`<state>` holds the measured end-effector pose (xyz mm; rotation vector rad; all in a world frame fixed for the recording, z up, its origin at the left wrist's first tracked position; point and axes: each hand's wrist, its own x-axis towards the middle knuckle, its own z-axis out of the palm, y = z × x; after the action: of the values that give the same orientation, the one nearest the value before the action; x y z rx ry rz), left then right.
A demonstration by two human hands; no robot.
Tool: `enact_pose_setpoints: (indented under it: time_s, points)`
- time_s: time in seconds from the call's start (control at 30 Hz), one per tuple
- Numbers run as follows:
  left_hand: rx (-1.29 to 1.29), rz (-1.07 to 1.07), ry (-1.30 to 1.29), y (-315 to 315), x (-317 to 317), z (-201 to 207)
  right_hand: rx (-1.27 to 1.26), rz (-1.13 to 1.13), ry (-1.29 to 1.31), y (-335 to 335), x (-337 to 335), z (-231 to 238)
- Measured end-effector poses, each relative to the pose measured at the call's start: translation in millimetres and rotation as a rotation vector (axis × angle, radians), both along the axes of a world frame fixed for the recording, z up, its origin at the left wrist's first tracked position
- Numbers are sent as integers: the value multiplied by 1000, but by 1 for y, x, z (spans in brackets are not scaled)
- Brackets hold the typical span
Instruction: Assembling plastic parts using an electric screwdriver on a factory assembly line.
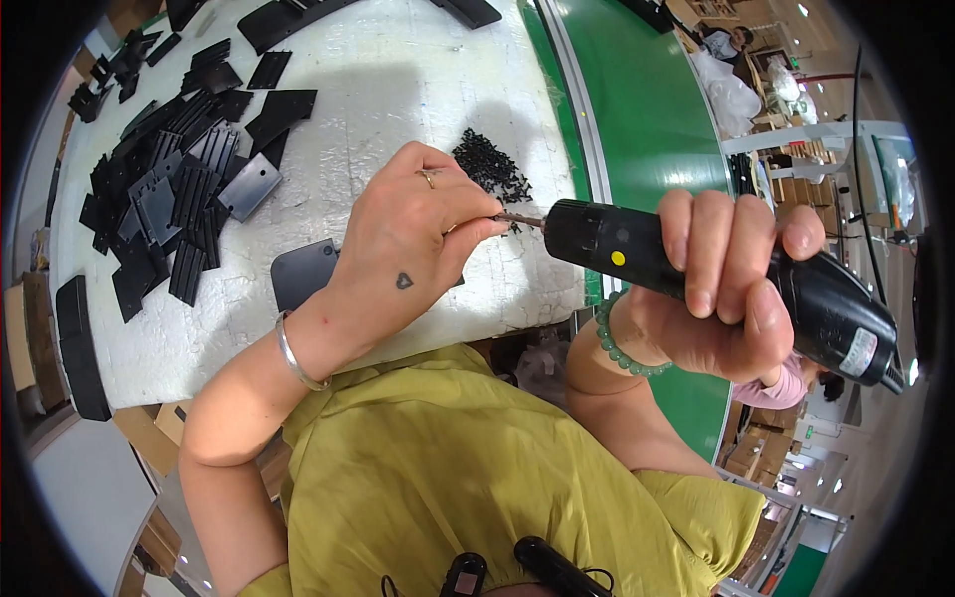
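**Black tool and pinching fingers meet, tip to tip**

The right hand (731,264) is wrapped tight around a fat, black, tube-shaped power screwdriver (622,239). The screwdriver lies nearly sideways, up off the table. Its back end is lower right, and its thin, brownish metal bit (524,219) points left, straight at the left hand (403,219).

The left hand has its thumb and finger squeezed together right at the tip of the bit. I cannot tell if something tiny is hidden in that pinch. So the two hands face each other, with the bit making the line between them.

Just past the left fingertips is a little heap of tiny black pieces, maybe screws (487,164), on the bumpy white tabletop (398,99). The left hand is nearer to it than the right. A flat, smooth black plate (301,277) peeks out beside the left wrist. Farther left sits a big messy pile of black ribbed plates (189,189).
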<state>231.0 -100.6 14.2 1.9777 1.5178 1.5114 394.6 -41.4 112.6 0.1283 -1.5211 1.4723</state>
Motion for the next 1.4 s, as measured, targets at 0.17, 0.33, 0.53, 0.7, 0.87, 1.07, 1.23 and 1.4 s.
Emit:
enact_pose_setpoints:
  time_s: [0.17, 0.33, 0.53, 0.7, 0.87, 1.07, 1.23, 1.4]
  points:
    - [19, -57, -141, -6, -4, -3, 3, 10, 15, -8, -3, 6]
    - [107, -123, -152, -13, -8, -3, -73, 38, 66, -14, -8, 9]
    - [12, 0, -94, -32, -18, -7, 43, 100, -90, -20, -22, 1]
    - [-137, 196, 47, -52, -52, -12, 17, 112, -184, -27, -34, -17]
    - [-266, 223, 231, -65, -58, -26, 13, 177, -276, -42, -43, -34]
    - [-429, 236, 226, -70, -47, -28, 13, 198, -409, -49, -44, -34]
    - [-465, 221, 174, -72, -48, -34, -34, 169, -446, -58, -53, -37]
    - [-443, 224, 130, -71, -48, -37, 135, 284, -476, -55, -59, -35]
